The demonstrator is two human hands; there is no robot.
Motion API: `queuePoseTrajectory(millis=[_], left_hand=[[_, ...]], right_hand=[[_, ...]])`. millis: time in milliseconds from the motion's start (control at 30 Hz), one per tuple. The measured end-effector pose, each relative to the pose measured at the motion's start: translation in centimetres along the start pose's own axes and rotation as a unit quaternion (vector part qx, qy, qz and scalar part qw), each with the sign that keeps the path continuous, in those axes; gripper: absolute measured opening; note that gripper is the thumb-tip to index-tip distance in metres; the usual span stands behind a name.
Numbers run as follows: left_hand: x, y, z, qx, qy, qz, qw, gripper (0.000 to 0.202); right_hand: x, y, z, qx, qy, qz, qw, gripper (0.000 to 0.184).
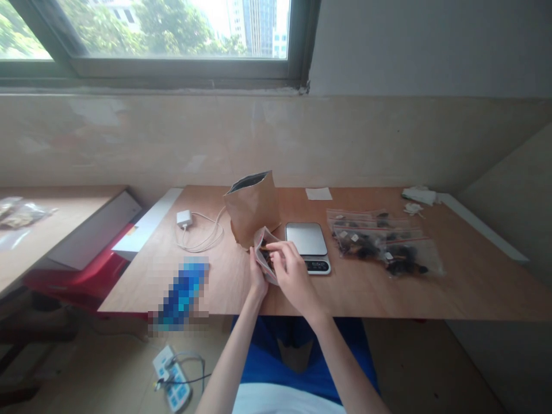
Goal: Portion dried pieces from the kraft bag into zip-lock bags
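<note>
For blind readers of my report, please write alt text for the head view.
The left hand holds a clear zip bag open while the right hand reaches into it, beside a digital scale and brown paper bag on a wooden table.

Blurred blue oblong object (183,293), pixelated past identifying; dark contents (266,257) of small clear zip bag (260,247) half-hidden behind right hand (293,276).

Paper bag (252,207) kraft brown (lining dark); scale (305,238) silver; zip bags (383,241) red-striped.
</note>
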State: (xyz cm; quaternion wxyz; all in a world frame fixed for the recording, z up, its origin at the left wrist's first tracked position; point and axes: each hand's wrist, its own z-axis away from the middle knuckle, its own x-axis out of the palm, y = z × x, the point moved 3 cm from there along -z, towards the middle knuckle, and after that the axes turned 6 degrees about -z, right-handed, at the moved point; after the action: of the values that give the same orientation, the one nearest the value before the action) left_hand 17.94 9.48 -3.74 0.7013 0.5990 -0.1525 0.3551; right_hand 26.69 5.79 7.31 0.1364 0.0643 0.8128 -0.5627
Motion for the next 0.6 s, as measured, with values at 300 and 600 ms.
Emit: queuePoseTrajectory(millis=[300, 600], left_hand=[[-0.8, -1.0, -1.1, 0.024, 0.031, -0.005, 0.999, 0.036], [-1.0, -1.8, -1.7, 0.024, 0.028, -0.035, 0.999, 0.031]], right_hand=[[3.5, 4.4, -4.2, 0.063, -0.123, 0.140, 0.980, 0.046], [3.5, 5.4, -2.5, 0.034, -0.131, 0.191, 0.972, 0.033]])
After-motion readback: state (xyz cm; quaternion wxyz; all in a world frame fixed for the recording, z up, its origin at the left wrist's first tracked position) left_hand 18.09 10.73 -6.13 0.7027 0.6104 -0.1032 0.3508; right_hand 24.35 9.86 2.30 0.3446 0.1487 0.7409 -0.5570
